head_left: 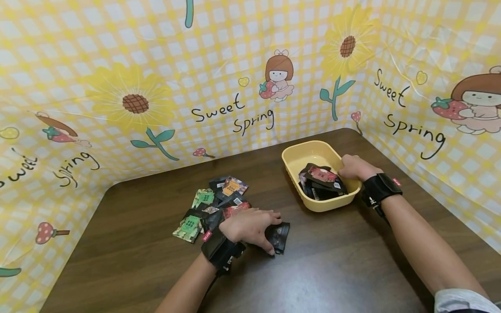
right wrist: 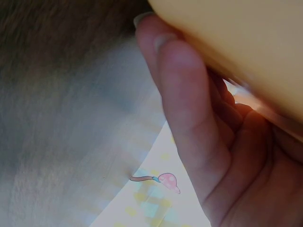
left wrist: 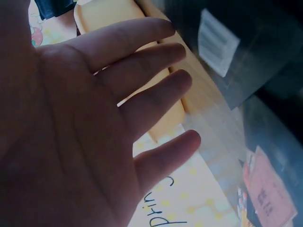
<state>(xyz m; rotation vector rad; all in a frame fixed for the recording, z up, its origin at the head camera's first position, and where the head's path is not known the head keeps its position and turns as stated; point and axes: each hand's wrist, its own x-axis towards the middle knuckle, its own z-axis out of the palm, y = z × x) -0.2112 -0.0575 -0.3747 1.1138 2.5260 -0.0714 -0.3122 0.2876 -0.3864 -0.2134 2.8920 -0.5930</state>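
1. Nearest the camera, the left hand (head_left: 250, 226) lies flat on the dark wooden table (head_left: 332, 269), fingers straight and spread, pressing down on a black sachet (head_left: 278, 234) that pokes out past the fingertips.
2. The left wrist view confirms it: an open palm (left wrist: 71, 132), four fingers stretched out, nothing curled round anything.
3. Just behind and left of that hand sits a loose pile of sachets (head_left: 213, 204), green, black, red and orange ones overlapping on the tabletop.
4. Further back and to the right, the yellow plastic tub (head_left: 309, 156) stands on the table, well apart from the pile, with several dark sachets (head_left: 321, 180) lying inside it.
5. The right hand (head_left: 354, 167) grips the tub's right rim, fingers wrapped over the edge; the right wrist view shows fingers (right wrist: 182, 94) hugging the yellow wall (right wrist: 246, 52).
6. Both wrists wear black straps.
7. Behind everything, a yellow checked backdrop (head_left: 235, 65) with sunflowers and "Sweet Spring" lettering.
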